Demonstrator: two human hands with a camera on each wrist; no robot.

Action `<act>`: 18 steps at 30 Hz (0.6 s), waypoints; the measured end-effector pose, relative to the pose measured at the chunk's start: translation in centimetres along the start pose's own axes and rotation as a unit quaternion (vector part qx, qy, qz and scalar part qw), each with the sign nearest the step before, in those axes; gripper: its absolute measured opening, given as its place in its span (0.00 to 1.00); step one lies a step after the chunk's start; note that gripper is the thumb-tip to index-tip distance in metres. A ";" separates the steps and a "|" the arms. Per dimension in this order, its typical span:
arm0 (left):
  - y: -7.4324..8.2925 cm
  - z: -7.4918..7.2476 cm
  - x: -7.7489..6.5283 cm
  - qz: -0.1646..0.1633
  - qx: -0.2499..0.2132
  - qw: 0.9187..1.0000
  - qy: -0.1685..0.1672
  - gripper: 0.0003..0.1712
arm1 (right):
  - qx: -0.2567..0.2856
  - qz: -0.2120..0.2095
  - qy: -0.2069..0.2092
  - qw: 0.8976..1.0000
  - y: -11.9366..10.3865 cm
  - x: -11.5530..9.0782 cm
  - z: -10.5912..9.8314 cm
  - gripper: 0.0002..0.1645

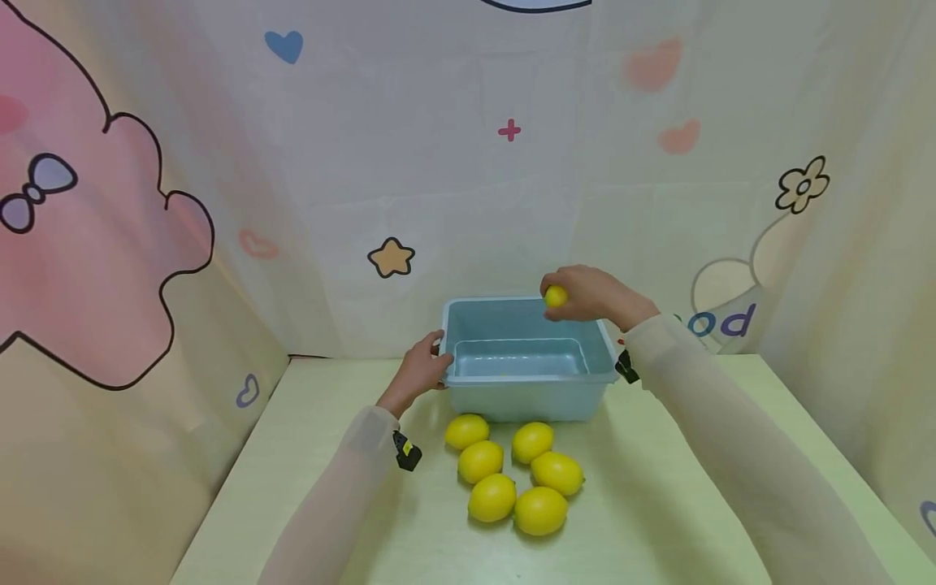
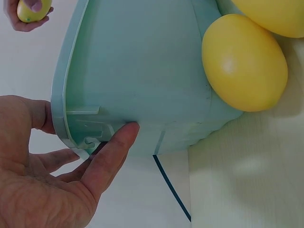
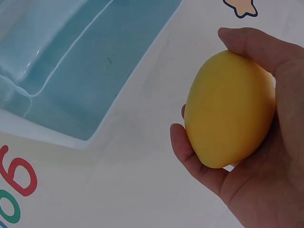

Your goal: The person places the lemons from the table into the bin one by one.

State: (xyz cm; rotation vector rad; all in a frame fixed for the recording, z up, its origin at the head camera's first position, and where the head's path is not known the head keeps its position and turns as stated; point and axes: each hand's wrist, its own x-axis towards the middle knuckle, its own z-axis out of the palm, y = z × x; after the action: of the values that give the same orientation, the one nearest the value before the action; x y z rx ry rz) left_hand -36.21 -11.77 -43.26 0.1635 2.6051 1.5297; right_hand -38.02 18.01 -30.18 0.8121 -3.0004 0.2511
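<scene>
A light blue rectangular plastic tub (image 1: 522,400) stands on the table, its inside bare in the head view. My left hand (image 1: 422,366) grips its left end, the thumb over the rim and the fingers (image 2: 111,156) against the outer wall in the left wrist view. Above the tub's back right corner, my right hand (image 1: 588,294) holds a yellow lemon (image 3: 230,109), thumb on one side and curled fingers on the other. Several more lemons (image 1: 539,510) lie in two rough rows on the table just in front of the tub.
The pale table (image 1: 307,479) reaches back to a hanging printed cloth (image 1: 439,162) right behind the tub. More cloth hangs along both sides. Each wrist carries a small black camera (image 1: 407,452).
</scene>
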 end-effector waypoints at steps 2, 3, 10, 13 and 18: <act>0.0 0.0 0.0 -0.002 0.002 1.000 0.001 0.37 | 0.001 0.007 -0.015 1.000 -0.1 0.5 -0.1 0.18; 0.0 0.0 0.0 -0.002 0.003 1.000 0.002 0.36 | 0.002 0.010 -0.022 1.000 -0.1 0.7 -0.1 0.18; -0.1 0.0 0.1 -0.005 0.004 1.000 0.002 0.36 | 0.012 0.017 -0.063 0.998 0.2 1.9 0.6 0.17; -0.1 0.0 0.2 -0.004 0.003 1.000 0.000 0.36 | 0.023 0.030 -0.072 0.997 0.3 2.3 1.0 0.17; -0.2 0.1 0.3 -0.007 -0.002 1.000 -0.001 0.37 | 0.038 0.060 -0.088 0.994 0.5 3.0 1.6 0.20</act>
State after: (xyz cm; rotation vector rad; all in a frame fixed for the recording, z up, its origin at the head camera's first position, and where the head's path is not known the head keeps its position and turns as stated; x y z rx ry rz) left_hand -36.55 -11.76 -43.48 0.1479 2.5963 1.5281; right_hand -40.83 16.63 -31.64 0.6949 -3.2295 0.3142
